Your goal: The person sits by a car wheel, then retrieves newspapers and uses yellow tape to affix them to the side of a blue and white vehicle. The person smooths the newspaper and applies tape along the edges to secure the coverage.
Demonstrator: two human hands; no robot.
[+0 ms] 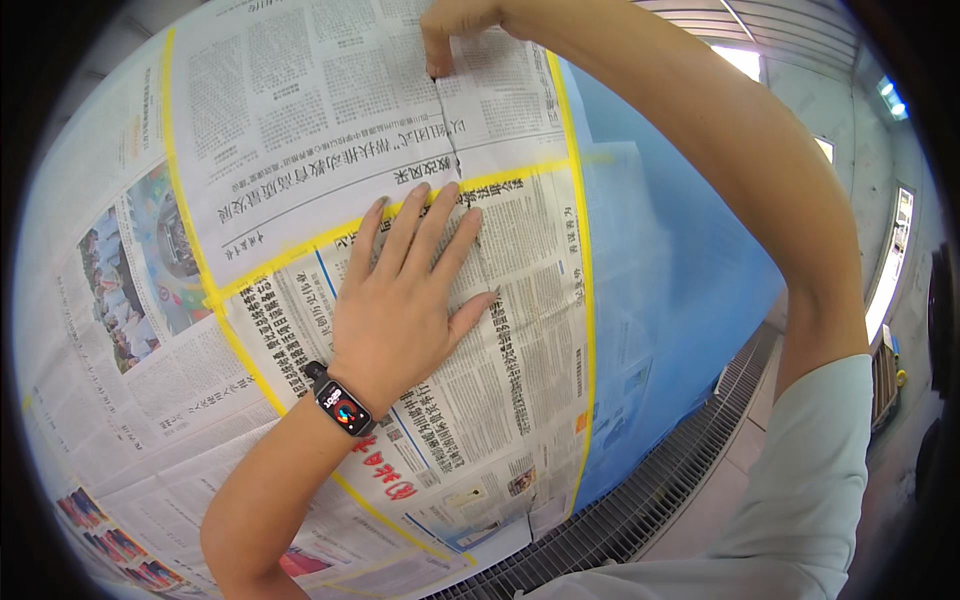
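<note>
Several newspaper sheets [510, 350], joined and edged with strips of yellow tape [588, 400], cover a large surface in front of me. My left hand [400, 280] lies flat on the paper with fingers spread, its fingertips just over a yellow tape seam [330, 230]. Farther off, my right hand [455, 35] is closed, its fingers pointing down onto the upper sheet [300, 130]. A small dark tip shows at those fingertips; what the hand holds is mostly hidden. From there a thin, dark, slit-like line [444, 120] runs down the paper to the seam near my left fingers.
To the right of the paper is a smooth blue surface [680, 260] with thin film over part of it. Below it, a dark floor grating [640, 520] runs beside pale tiles [710, 490]. A lit strip [890, 260] stands along the right wall.
</note>
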